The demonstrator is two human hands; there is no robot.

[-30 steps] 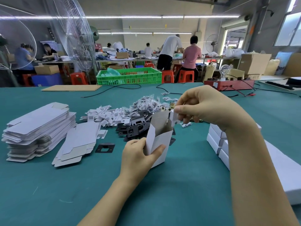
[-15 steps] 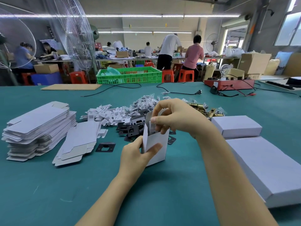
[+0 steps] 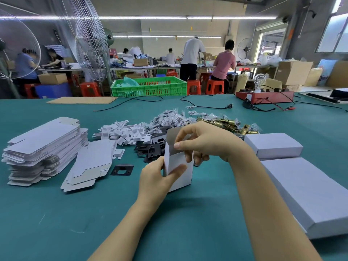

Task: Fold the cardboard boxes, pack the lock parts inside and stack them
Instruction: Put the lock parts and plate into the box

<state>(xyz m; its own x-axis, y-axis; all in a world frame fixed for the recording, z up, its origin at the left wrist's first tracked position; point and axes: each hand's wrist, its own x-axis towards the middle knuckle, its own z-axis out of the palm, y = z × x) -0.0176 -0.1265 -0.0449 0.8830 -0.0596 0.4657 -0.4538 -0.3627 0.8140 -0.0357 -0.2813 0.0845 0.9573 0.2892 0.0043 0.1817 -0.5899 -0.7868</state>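
My right hand (image 3: 205,142) has dropped to the box (image 3: 178,166) at frame centre, fingers pinching its flap; my left hand (image 3: 158,176) still grips it.

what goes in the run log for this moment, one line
step: packing box | left hand: grips upright white box | right hand: fingers at open top flap | closed boxes: stacked at right
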